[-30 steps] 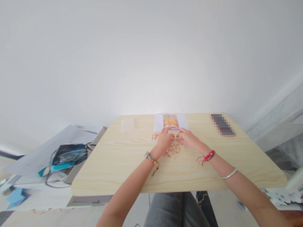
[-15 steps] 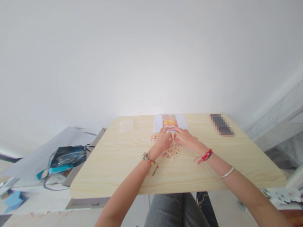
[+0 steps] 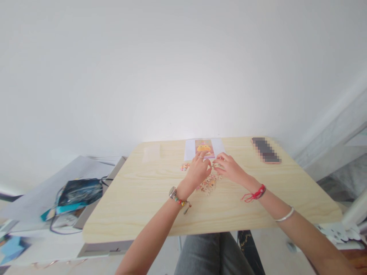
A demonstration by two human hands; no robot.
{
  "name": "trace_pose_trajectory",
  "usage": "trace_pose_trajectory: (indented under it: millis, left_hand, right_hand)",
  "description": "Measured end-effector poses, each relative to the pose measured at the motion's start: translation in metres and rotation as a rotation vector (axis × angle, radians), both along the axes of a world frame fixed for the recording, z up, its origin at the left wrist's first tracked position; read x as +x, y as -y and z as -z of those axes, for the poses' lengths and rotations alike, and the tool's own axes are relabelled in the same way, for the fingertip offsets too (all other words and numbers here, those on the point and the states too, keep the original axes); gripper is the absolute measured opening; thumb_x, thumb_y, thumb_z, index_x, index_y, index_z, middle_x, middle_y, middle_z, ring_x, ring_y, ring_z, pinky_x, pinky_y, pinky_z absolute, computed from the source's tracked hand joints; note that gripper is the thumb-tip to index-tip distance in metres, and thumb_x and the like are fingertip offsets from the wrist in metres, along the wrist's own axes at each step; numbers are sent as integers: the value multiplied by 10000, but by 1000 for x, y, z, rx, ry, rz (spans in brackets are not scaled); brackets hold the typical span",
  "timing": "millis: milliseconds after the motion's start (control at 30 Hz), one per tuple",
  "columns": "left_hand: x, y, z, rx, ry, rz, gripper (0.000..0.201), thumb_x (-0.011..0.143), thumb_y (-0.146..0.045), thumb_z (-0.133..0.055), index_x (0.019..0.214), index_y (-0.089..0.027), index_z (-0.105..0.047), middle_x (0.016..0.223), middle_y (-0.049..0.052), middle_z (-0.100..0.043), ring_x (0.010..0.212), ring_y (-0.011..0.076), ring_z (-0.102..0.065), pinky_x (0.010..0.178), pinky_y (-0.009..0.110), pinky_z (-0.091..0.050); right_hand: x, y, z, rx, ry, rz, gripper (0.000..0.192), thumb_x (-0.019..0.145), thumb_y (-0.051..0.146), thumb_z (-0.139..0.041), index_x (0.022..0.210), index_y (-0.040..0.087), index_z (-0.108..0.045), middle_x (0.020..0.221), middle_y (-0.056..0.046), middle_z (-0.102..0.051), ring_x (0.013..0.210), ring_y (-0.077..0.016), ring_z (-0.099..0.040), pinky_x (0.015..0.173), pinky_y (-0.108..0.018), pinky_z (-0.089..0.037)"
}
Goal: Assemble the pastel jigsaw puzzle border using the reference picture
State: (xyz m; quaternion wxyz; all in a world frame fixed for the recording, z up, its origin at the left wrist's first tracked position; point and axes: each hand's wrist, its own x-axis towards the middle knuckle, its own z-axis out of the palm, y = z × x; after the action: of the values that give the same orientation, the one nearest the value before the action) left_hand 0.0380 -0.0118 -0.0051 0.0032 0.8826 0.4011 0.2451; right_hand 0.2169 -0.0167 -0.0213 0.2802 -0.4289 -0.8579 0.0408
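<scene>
Left hand and right hand curl, fingers partly open, over puzzle pieces on the desk; whether either pinches one, I cannot tell. Pieces look light, thin, stiff, probably best taken by their rims. Room opens to both sides, the desk's near edge well apart, the sheet just beyond.

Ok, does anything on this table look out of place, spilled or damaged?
No spill or damage stands out. The phone, far right on the table, looks odd: blocky pixels cover it, apparently image masking. The small puzzle pieces lie loose, unremarkably.
</scene>
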Motion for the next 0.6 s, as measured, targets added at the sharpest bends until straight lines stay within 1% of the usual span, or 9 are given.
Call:
trace_pose_trajectory:
  millis: [100, 233, 333, 433, 500, 533, 600]
  left_hand:
    - [17, 1, 0, -8, 9, 28, 53, 734, -117, -589, 760, -160, -608, 1260, 129, -446, 1227, 302, -365, 1002, 503, -357]
    - [43, -1, 6, -31, 5, 41, 77, 731, -118, -587, 796, -142, -622, 1271, 155, -450, 1224, 303, -375, 1009, 486, -355]
    - [65, -6, 13, -52, 0, 34, 91, 740, -119, -576, 814, -132, -628, 1270, 165, -462, 1208, 301, -393, 982, 477, -383]
    - [82, -9, 19, -67, 0, 13, 91, 753, -114, -558, 810, -127, -627, 1257, 169, -477, 1191, 293, -414, 953, 469, -407]
    - [84, -10, 19, -67, -2, 12, 93, 757, -114, -554, 815, -123, -626, 1260, 172, -472, 1190, 294, -415, 949, 466, -410]
    - [81, -10, 19, -63, -6, 10, 94, 757, -116, -556, 821, -122, -626, 1267, 173, -465, 1195, 296, -410, 955, 469, -404]
    - [66, -9, 15, -52, -18, -12, 97, 748, -120, -574, 830, -121, -627, 1277, 172, -452, 1210, 306, -393, 979, 479, -382]
  right_hand:
    - [16, 6, -1, 7, -6, 36, 119, 813, 211, -546, 874, 175, -642, 901, -62, -527, 813, -159, -534, 772, -310, -426]
    - [39, 12, 2, -22, -4, 95, 156, 836, 248, -520, 888, 184, -653, 873, -57, -518, 781, -158, -536, 742, -310, -432]
    - [55, 12, 7, -67, -13, 146, 162, 833, 253, -524, 897, 192, -659, 865, -55, -520, 773, -159, -539, 732, -308, -442]
    - [67, 8, 17, -114, -12, 204, 155, 829, 247, -527, 865, 186, -665, 888, -62, -528, 794, -163, -542, 762, -315, -444]
    - [74, 4, 23, -146, -8, 239, 155, 827, 243, -529, 849, 179, -668, 884, -62, -527, 806, -164, -543, 783, -320, -442]
    - [76, 3, 25, -162, -10, 252, 156, 825, 246, -533, 847, 176, -670, 879, -61, -526, 811, -165, -544, 789, -322, -442]
    - [80, 1, 28, -191, -21, 256, 159, 822, 252, -541, 853, 175, -677, 873, -59, -527, 820, -168, -549, 793, -320, -445]
